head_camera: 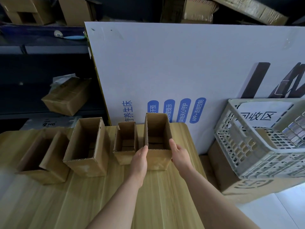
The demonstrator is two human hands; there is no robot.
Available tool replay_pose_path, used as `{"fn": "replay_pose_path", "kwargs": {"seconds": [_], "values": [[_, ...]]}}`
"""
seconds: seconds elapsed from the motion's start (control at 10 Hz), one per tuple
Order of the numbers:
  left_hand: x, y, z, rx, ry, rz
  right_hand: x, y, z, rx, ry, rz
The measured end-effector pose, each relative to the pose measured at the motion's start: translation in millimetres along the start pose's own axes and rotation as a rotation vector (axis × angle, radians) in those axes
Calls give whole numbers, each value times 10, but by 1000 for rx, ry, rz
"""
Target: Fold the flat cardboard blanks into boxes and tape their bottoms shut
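The pale wood-grain table [165, 204] carries a row of open-topped boxes. The tall brown cardboard box [158, 129] stands at the row's right end, upright between the palms. The small brown cardboard box [126, 138] sits just left of the grip. The left hand [140, 161] and right hand [179, 156] press flat on opposite walls, fingers straight. With only that squeeze holding it, the walls may bow or the box slip. The left hand could also nudge the small neighbour.
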State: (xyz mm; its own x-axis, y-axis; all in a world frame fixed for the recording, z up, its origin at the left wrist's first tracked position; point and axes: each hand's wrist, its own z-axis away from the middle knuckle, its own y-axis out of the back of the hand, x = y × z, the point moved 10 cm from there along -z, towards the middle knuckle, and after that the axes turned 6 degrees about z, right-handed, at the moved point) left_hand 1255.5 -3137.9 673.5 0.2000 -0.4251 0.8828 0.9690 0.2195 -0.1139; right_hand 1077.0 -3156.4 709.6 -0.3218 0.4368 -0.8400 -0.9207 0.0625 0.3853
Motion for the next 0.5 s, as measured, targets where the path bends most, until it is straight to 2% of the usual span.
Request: {"fn": "replay_pose_path", "kwargs": {"seconds": [0.3,0.5], "values": [[74,1,84,21,-3,-49,-164,70,45,2,99,43],[296,126,267,146,-121,-298,-175,223,80,73,124,238]]}}
